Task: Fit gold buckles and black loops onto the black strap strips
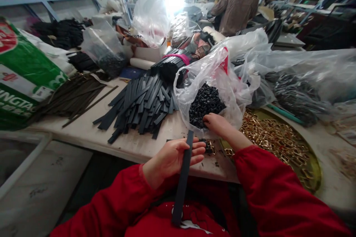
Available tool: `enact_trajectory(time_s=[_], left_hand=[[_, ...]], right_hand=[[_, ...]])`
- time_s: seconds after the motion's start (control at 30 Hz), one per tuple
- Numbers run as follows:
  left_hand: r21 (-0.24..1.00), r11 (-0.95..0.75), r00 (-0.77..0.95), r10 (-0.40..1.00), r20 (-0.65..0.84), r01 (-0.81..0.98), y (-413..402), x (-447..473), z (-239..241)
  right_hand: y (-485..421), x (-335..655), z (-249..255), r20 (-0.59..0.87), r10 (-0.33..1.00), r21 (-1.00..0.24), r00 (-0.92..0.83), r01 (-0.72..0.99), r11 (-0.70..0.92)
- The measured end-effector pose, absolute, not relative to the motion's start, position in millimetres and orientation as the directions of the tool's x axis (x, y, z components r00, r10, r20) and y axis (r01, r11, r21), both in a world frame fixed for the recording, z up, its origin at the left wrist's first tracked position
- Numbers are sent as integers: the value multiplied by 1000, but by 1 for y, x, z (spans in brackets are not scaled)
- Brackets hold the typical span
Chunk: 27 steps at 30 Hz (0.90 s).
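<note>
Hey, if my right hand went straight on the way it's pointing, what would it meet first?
Most likely the small black rings in the clear plastic bag; your right hand seems to be touching them, though depth is hard to judge.

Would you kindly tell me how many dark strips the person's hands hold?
1: the dark strip across the left hand. The right hand, at the black rings in the bag, is partly hidden.

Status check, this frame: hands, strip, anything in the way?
Left hand: holding dark strip, fingers extended. Right hand: at black rings inside plastic bag, grip unclear. Strip: lower end over red top. Bag sides around rings; no blockage seen.
</note>
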State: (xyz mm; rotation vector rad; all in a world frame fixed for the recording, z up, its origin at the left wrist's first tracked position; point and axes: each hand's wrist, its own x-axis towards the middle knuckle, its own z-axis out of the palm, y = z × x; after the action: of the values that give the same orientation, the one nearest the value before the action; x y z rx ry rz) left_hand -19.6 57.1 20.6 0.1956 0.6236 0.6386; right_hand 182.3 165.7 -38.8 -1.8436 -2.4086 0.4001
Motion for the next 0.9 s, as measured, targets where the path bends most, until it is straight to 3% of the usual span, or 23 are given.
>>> enact_trajectory(time_s=[0.13,0.17,0.23,0.3,0.33,0.4,0.5,0.67,0.9], left_hand=[[314,816,660,578,-480,-486,53,-19,23],[320,816,663,578,-476,-481,51,-20,24],[386,803,663,593,-457,-453,48,-19,25],[546,742,630,646,-431,-389,47,-18,26],[644,689,601,681,-419,-332,46,-17,26],[809,558,554,739,-383,-184,46,-13,27],[924,381,535,777,-331,18,44,-6,30],[949,242,518,796,-314,204,34,-1,29],[901,-16,559,789,-255,434,22,-7,24]], right_hand=[[162,185,-32,-37,979,-256,-202,949,186],[157,187,-29,-1,985,-303,-170,939,162],[142,188,-21,29,995,-567,-97,818,96],[118,186,-13,-64,996,-895,-62,445,-30],[104,184,-8,-144,986,-970,-90,211,-122],[77,177,0,-271,947,-949,-172,-118,-293],[47,168,8,-314,919,-856,-239,-347,-383],[27,166,7,-295,944,-868,-145,-371,-329],[13,164,-1,-171,977,-976,-132,-110,-185]])
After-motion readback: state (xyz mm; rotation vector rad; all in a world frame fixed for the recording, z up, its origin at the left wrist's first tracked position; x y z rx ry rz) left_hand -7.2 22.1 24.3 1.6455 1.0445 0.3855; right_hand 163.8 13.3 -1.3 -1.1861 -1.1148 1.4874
